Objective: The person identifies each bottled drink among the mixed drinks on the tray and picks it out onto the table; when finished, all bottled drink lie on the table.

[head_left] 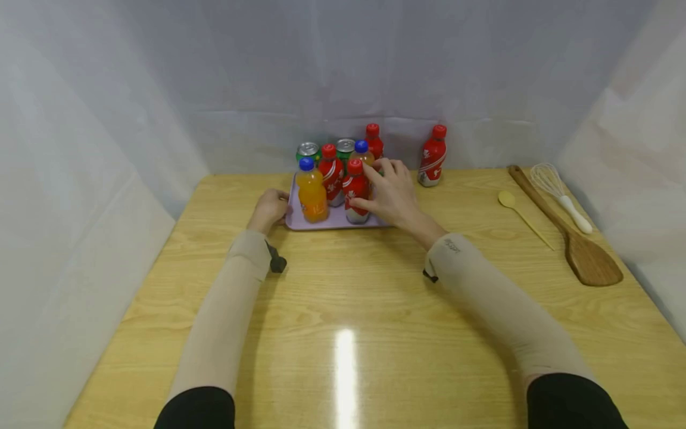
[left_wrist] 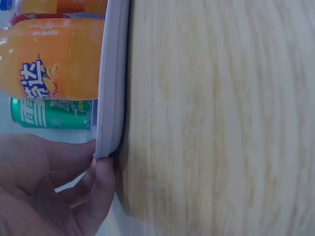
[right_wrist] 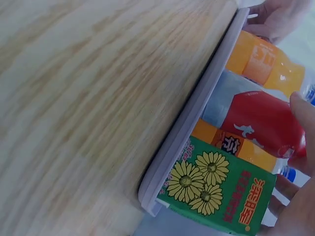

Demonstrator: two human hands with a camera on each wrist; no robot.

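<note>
My widest way through is the bare table point(head_left: 316, 280) between my forearms, right up to the tray point(head_left: 343, 226)'s near rim. At the tray's left end my left hand point(head_left: 270, 208) pinches the rim, blocking that side. Over its right half, my right hand point(head_left: 395, 193) grips the front red bottle point(head_left: 356, 189), and a green carton point(right_wrist: 214, 187) closes that end. Only a slim gap parts this bottle from the front orange bottle point(head_left: 312, 195), with another red bottle point(head_left: 332, 176) behind. Between the lone red bottle point(head_left: 432, 156) and the yellow spoon point(head_left: 527, 227) I've a broad lane.
</note>
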